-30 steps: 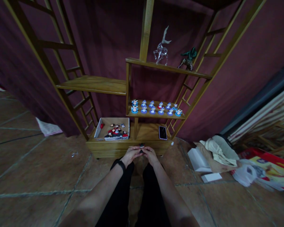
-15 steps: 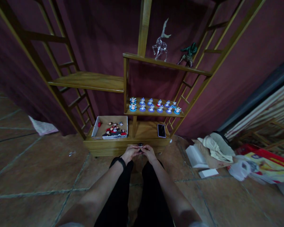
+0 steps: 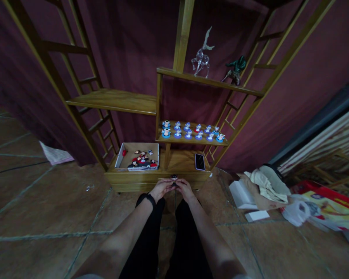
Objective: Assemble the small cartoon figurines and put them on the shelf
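Note:
My left hand (image 3: 161,189) and my right hand (image 3: 185,188) meet in front of the wooden shelf unit (image 3: 151,179), fingers pinched together on a small dark figurine (image 3: 173,178). Behind them, on the bottom shelf, an open cardboard box (image 3: 123,156) holds several red and black figurines (image 3: 142,160). A black phone (image 3: 199,162) lies flat to the right of the box. On the small shelf above stand several figurines on blue bases (image 3: 192,131) in two rows.
A glass deer (image 3: 202,58) and a dark green figure (image 3: 236,68) stand on the upper shelf. To the right on the tiled floor lie white boxes (image 3: 242,194), a cloth bundle (image 3: 266,185) and plastic bags (image 3: 304,208). A paper (image 3: 56,154) lies at left.
My hands stay together on the small figurine. Only the view has shifted slightly, dipping and then rising again.

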### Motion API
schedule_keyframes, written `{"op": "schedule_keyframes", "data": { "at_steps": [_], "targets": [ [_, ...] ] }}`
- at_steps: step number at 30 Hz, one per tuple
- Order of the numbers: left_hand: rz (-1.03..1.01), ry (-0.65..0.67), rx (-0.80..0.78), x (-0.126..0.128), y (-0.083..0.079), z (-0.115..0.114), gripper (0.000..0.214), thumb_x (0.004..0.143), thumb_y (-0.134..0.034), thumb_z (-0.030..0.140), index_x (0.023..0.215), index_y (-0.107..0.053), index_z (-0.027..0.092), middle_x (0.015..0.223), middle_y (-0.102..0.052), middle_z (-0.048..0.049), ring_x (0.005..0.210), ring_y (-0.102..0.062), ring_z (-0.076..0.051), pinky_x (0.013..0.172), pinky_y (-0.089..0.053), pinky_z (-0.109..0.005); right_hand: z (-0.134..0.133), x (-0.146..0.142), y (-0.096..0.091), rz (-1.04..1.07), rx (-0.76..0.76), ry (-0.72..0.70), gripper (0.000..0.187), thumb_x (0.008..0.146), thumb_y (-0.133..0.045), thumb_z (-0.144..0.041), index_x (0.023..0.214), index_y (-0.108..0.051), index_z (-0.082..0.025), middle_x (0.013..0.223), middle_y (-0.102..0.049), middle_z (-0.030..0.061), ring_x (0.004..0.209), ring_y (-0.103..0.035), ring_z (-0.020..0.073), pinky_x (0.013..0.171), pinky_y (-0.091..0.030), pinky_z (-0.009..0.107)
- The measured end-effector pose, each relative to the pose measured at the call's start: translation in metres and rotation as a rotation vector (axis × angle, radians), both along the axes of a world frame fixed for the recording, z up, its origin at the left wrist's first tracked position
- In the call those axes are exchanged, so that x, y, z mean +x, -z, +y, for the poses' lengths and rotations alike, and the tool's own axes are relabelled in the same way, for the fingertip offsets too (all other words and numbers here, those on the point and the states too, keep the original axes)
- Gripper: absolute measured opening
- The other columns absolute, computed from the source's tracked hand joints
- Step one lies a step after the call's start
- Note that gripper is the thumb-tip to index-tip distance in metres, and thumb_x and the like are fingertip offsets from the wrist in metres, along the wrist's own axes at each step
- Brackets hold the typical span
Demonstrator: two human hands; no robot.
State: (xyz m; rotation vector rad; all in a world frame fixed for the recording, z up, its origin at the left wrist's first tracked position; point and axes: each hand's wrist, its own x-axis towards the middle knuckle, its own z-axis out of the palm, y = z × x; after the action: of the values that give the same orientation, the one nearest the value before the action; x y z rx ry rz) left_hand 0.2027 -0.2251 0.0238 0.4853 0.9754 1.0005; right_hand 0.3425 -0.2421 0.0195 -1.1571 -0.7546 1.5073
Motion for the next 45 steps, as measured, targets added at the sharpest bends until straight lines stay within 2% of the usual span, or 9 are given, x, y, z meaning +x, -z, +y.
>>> {"op": "schedule_keyframes", "data": {
  "at_steps": [14,18,29,34,40,45],
  "targets": [
    [-0.057,0.067,0.028,0.001,0.010,0.007,0.016,0.067,-0.072,0.002,0.080,-0.071,0.010,0.083,-0.073,-0.0096,0.075,-0.069,-0.017,0.080,-0.056,-0.031,0.005,0.002,0.003,0.058,0.005,-0.028,0.029,0.051,-0.080,-0.034,0.071,-0.064,-0.020,0.082,-0.070,0.0012,0.077,-0.064,0.0162,0.069,-0.048,0.027],
    [-0.041,0.066,0.039,0.003,0.010,0.008,0.017,0.065,-0.074,0.002,0.080,-0.071,0.010,0.080,-0.073,-0.0090,0.073,-0.069,-0.016,0.080,-0.056,-0.029,0.006,0.002,0.004,0.033,-0.006,-0.017,0.029,0.051,-0.080,-0.035,0.068,-0.062,-0.020,0.079,-0.070,0.0016,0.075,-0.064,0.0171,0.066,-0.048,0.028],
    [-0.005,0.041,0.027,0.004,0.012,0.010,0.018,0.060,-0.075,-0.001,0.075,-0.070,0.009,0.077,-0.072,-0.0097,0.071,-0.069,-0.019,0.079,-0.056,-0.034,0.008,0.002,0.009,-0.050,-0.001,0.012,0.027,0.049,-0.079,-0.033,0.064,-0.060,-0.020,0.069,-0.066,-0.0014,0.064,-0.061,0.0142,0.063,-0.047,0.027],
    [-0.008,0.047,0.029,0.005,0.012,0.010,0.019,0.061,-0.075,-0.001,0.077,-0.071,0.009,0.077,-0.072,-0.0096,0.072,-0.069,-0.018,0.077,-0.056,-0.031,0.009,0.001,0.009,-0.056,0.004,0.037,0.027,0.050,-0.079,-0.034,0.066,-0.062,-0.020,0.070,-0.066,-0.0014,0.063,-0.059,0.0134,0.064,-0.047,0.027],
    [-0.048,0.043,0.027,0.003,0.007,0.007,0.014,0.067,-0.072,0.003,0.078,-0.068,0.011,0.082,-0.072,-0.0095,0.073,-0.069,-0.017,0.078,-0.056,-0.032,0.006,0.002,0.004,-0.008,0.011,0.030,0.028,0.055,-0.075,-0.042,0.071,-0.064,-0.021,0.077,-0.068,0.0008,0.072,-0.062,0.0159,0.066,-0.048,0.028],
    [-0.036,0.010,0.083,-0.001,0.006,0.003,0.017,0.066,-0.071,0.002,0.080,-0.066,0.011,0.078,-0.071,-0.0077,0.073,-0.069,-0.017,0.080,-0.056,-0.033,0.004,0.002,0.003,-0.002,0.050,0.011,0.029,0.052,-0.078,-0.037,0.072,-0.064,-0.022,0.076,-0.068,0.0000,0.075,-0.063,0.0173,0.069,-0.049,0.030]
  ]
}}
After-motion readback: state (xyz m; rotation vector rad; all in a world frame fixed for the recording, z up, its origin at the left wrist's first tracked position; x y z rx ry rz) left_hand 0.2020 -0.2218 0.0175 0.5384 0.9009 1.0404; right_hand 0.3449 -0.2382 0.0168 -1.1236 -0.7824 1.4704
